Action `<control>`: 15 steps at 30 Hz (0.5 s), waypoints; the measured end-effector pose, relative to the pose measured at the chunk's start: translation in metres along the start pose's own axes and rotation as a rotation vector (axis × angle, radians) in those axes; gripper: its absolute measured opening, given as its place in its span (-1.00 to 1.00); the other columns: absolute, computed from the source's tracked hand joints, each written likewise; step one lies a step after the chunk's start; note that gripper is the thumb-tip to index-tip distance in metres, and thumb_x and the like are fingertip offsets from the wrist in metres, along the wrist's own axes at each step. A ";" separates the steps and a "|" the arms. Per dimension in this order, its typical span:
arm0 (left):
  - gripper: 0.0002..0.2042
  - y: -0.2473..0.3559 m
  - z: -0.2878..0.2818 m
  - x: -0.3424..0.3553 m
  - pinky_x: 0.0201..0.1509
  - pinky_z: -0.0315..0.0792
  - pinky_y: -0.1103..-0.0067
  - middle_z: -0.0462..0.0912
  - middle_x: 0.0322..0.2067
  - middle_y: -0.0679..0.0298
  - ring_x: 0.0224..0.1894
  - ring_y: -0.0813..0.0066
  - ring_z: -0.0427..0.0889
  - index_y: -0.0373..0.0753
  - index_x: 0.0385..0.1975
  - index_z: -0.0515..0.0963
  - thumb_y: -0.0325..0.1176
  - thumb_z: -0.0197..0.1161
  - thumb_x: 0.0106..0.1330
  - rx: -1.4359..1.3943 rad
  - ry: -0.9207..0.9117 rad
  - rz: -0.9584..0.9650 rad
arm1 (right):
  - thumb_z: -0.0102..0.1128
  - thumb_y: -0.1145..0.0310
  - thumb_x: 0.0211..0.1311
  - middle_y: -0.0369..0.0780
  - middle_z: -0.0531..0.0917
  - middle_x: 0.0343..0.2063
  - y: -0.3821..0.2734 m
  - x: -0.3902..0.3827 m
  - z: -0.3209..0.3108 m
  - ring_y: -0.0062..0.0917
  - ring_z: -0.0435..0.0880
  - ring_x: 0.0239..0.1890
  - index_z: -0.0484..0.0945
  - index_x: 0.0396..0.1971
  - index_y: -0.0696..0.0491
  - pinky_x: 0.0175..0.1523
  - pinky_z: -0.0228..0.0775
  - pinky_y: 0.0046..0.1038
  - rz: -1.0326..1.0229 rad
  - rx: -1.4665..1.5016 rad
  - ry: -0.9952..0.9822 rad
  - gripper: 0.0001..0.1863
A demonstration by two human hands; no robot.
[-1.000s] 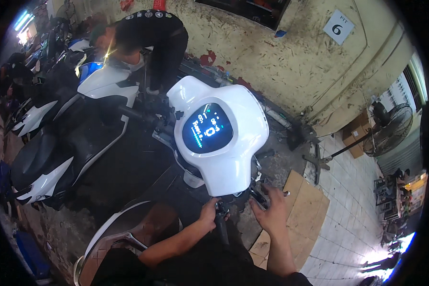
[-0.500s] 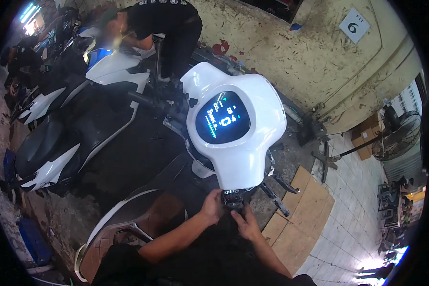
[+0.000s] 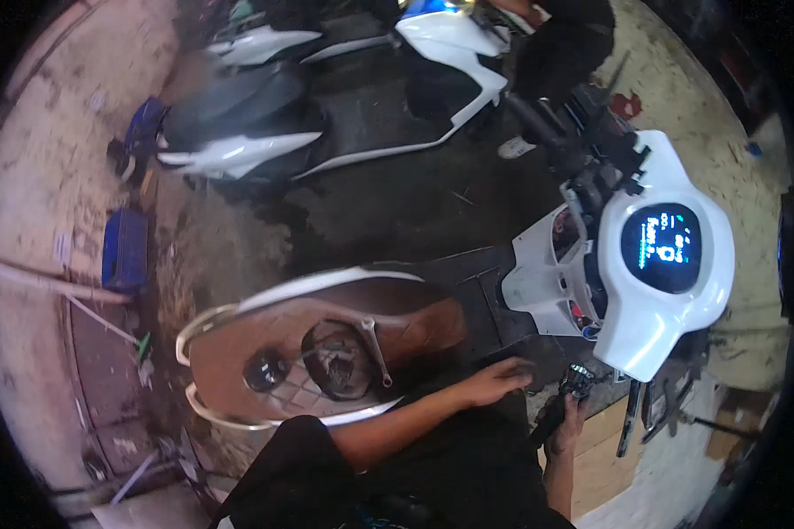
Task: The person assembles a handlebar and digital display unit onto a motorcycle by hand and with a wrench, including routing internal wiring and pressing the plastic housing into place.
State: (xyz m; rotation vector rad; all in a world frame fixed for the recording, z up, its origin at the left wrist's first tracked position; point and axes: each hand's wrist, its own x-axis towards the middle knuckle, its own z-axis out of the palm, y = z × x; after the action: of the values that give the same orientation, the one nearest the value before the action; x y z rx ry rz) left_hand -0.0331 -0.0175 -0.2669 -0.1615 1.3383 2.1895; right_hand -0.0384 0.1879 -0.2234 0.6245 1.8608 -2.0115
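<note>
At the right stands a white scooter front cover (image 3: 626, 313) with a lit display (image 3: 662, 248). Below it sits a handlebar switch housing (image 3: 577, 379), its inner parts exposed, above a black handlebar grip (image 3: 549, 420). My right hand (image 3: 567, 429) is closed around the grip just under the housing; the fingers on its far side are hidden. My left hand (image 3: 496, 382) is away from the housing, between it and the brown seat (image 3: 229, 348), fingers stretched out and holding nothing. On the seat lie a wrench (image 3: 377, 351), a dark round dish (image 3: 326, 388) and a small black round part (image 3: 265, 369).
A second scooter (image 3: 247, 154), white and black, stands beyond the seat. A person in dark clothes (image 3: 560, 53) works near its front. A blue box (image 3: 125, 249) is at the left wall; flattened cardboard (image 3: 604, 463) covers the floor at right.
My view has swung left, bringing the whole seat into sight. My left hand has left the switch housing and moved toward the seat; my right hand has stayed by the housing.
</note>
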 end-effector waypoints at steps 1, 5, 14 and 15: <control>-0.48 -0.006 -0.007 -0.018 0.12 0.38 0.48 0.54 -0.04 0.19 0.01 0.45 0.49 -0.20 0.30 0.26 -0.11 0.12 0.43 0.008 0.057 0.012 | 0.10 0.16 0.30 -0.25 0.48 -0.54 0.000 -0.001 0.001 -0.50 0.50 -0.62 0.26 0.03 0.01 -0.51 0.44 -0.41 -0.007 0.015 0.061 -0.59; -0.50 -0.026 -0.019 -0.065 0.13 0.38 0.47 0.57 -0.06 0.18 -0.02 0.45 0.52 -0.22 0.22 0.34 -0.06 0.14 0.41 0.074 0.207 -0.030 | 0.14 0.21 0.28 -0.21 0.50 -0.48 0.001 0.005 -0.003 -0.44 0.54 -0.55 0.20 0.09 -0.01 -0.50 0.47 -0.37 -0.038 -0.026 0.066 -0.54; -0.51 -0.044 -0.026 -0.061 0.18 0.41 0.42 0.54 0.06 0.08 0.10 0.29 0.54 -0.31 0.18 0.38 -0.16 0.23 0.36 0.115 0.298 0.016 | 0.43 0.30 0.13 -0.07 0.47 0.06 0.027 0.019 -0.036 -0.41 0.51 -0.03 0.05 0.34 0.22 0.08 0.40 -0.39 -0.200 -0.421 0.101 -0.10; -0.51 -0.040 -0.026 -0.060 0.17 0.41 0.42 0.55 0.03 0.06 0.10 0.27 0.54 -0.34 0.18 0.36 -0.18 0.23 0.36 0.055 0.275 -0.016 | 0.42 0.31 0.14 -0.07 0.46 0.05 0.028 0.020 -0.035 -0.41 0.51 -0.03 0.03 0.32 0.26 0.08 0.41 -0.39 -0.227 -0.355 0.113 -0.11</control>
State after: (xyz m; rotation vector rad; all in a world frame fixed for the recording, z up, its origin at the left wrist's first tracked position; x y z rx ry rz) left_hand 0.0327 -0.0498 -0.2886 -0.4647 1.5361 2.1730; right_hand -0.0378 0.2211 -0.2592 0.4506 2.3755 -1.7324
